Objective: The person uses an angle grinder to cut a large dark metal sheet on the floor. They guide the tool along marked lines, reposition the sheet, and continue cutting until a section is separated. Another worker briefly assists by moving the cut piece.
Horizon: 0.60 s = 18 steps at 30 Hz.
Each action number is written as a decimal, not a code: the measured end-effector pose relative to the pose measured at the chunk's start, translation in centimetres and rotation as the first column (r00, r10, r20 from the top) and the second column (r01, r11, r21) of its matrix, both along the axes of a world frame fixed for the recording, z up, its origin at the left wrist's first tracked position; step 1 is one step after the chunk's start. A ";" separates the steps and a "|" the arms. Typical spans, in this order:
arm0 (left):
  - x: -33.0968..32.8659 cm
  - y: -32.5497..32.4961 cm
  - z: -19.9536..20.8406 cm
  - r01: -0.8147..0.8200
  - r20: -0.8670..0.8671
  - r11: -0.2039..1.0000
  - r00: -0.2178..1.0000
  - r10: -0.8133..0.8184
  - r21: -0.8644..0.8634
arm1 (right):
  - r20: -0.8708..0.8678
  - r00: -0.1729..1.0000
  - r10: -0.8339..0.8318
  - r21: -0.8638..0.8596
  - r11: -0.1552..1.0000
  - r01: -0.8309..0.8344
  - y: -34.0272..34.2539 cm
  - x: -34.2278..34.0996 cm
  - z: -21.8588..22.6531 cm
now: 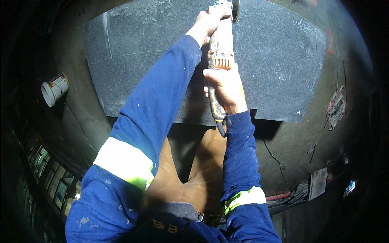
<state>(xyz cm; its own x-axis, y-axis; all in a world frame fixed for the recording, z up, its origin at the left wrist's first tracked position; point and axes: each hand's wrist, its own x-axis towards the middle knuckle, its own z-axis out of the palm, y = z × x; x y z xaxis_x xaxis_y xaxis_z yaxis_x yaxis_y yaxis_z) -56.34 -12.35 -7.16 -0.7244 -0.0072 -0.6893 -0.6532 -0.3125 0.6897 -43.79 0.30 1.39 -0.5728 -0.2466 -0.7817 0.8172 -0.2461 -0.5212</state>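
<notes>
An angle grinder (221,44) with a dusty white and orange body stretches away from me over a dark grey stone slab (279,65). My left hand (207,25) is closed around its front end, close to the head. Farther back, my right hand (227,87) wraps the rear handle, thumb across the top. The round disc (236,10) stands on edge at the right of the head, near the slab's far edge; whether it touches the stone I cannot tell. A black cord leaves the handle's near end. Thin pale lines run across the slab.
On the floor to the left, a white bucket (54,90) lies tipped. A crumpled plastic bag (336,107) is at the right, near thin cables. Flat panels (317,184) lean at the lower right. The slab has a small notch in its near edge. My legs stand close to it.
</notes>
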 end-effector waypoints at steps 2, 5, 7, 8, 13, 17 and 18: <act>-1.3 -0.5 -3.2 -0.001 -0.177 0.989 0.984 0.027 0.145 | -0.015 1.000 0.012 -0.013 1.000 -0.013 -0.4 -0.8 0.0; -2.5 -0.9 -4.6 0.026 -0.284 0.992 0.959 0.011 0.125 | -0.018 1.000 0.016 0.006 1.000 -0.016 -0.7 -2.0 0.2; -3.0 -0.9 -5.0 0.049 -0.285 0.994 0.958 -0.018 0.102 | -0.023 0.999 0.023 0.026 0.999 -0.023 -0.7 -2.3 -0.2; -3.2 -0.9 -5.2 0.053 -0.276 0.993 0.961 -0.023 0.102 | -0.026 0.999 0.033 0.044 0.999 -0.032 -0.7 -2.6 -0.3; -3.4 -1.3 -5.0 0.055 -0.243 0.994 0.970 -0.029 0.098 | -0.047 0.995 0.088 -0.030 0.996 -0.089 -0.5 -3.5 -0.4; -2.3 -0.8 -4.2 0.043 -0.212 0.994 0.977 -0.020 0.103 | -0.013 0.999 0.051 0.067 0.997 -0.050 -0.6 -2.2 0.2; -1.8 -0.6 -3.7 0.037 -0.202 0.994 0.979 -0.016 0.099 | -0.017 0.999 0.039 0.052 0.998 -0.038 -0.4 -1.6 0.1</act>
